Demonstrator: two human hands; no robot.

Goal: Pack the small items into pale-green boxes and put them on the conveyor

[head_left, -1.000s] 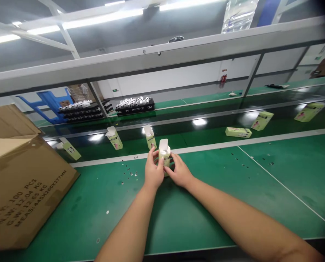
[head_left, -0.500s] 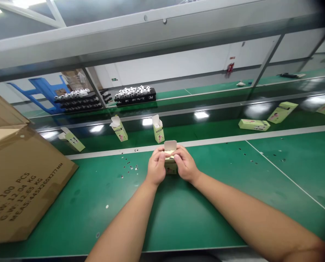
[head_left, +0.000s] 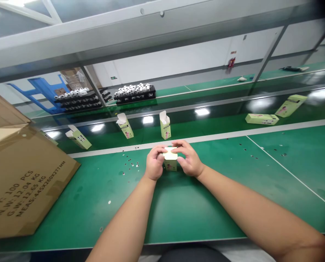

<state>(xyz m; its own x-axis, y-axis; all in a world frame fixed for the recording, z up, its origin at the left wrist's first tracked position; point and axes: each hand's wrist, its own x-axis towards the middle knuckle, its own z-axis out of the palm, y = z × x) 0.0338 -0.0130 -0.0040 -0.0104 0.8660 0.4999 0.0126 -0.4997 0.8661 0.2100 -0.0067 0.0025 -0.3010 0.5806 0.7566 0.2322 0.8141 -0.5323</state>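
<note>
Held thing: small green box (head_left: pixel 171 164), upright on the green table (head_left: pixel 179 214), near its far edge and about mid-width; its pale lid flap is folded down over the top.
Left hand (head_left: pixel 153 166): curled narrowly round the box's left side, fingertips on the flap.
Right hand (head_left: pixel 189 160): closed round the right side, fingers reaching over the flap from the far side.
Print on box: a pink mark shows on the front; the lettering is too small to read.
Carton writing: brown carton (head_left: pixel 23 182) at near left, tilted, reads "100 PCS", "12.04 KG", "12.65 KG", "MEAS: 445X260X277MM".
Belt: dark conveyor (head_left: pixel 219 116) just beyond the table's white edge strip carries open-topped boxes (head_left: pixel 165 126) upright, and closed boxes (head_left: pixel 261 119) lying flat at far right.
Far side: black trays (head_left: pixel 133 95) of black-and-white balls.
Open room: bare table near and right of the hands, crossed by a white line (head_left: pixel 288 174); the carton crowds the left side.
Small bits: white specks (head_left: pixel 129 165) just left of the left hand.
</note>
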